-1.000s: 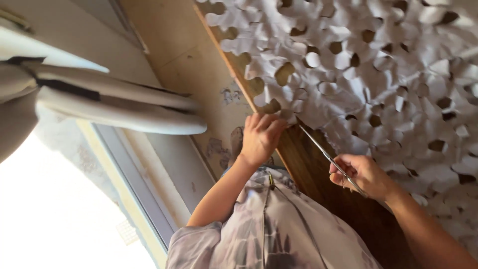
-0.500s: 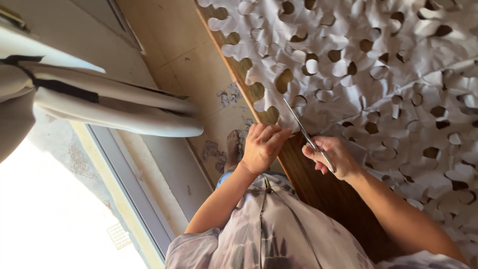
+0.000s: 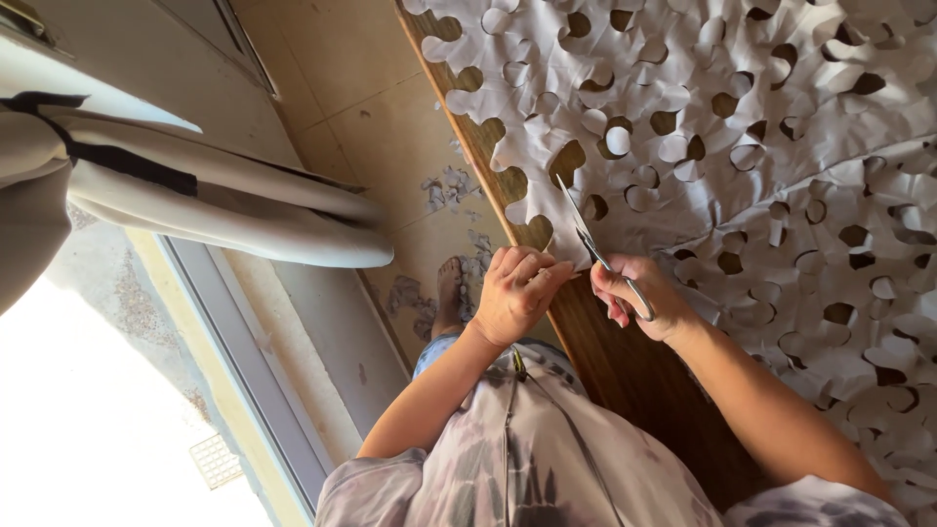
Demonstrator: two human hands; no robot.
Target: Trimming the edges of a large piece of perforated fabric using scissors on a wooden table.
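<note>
Cutting step: right hand [image 3: 639, 298] grips scissors [image 3: 595, 249], blades at the edge of the white cut-out fabric [image 3: 742, 127] on the wooden desk [image 3: 625, 366]; left hand [image 3: 517, 293] pinches the fabric's edge. Next cut needs taut cloth.

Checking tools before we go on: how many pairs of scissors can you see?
1. The scissors are in the right hand, blades pointing up at the edge of the white cut-out fabric on the wooden table. The left hand is beside them. Others may lie hidden under the fabric.
</note>
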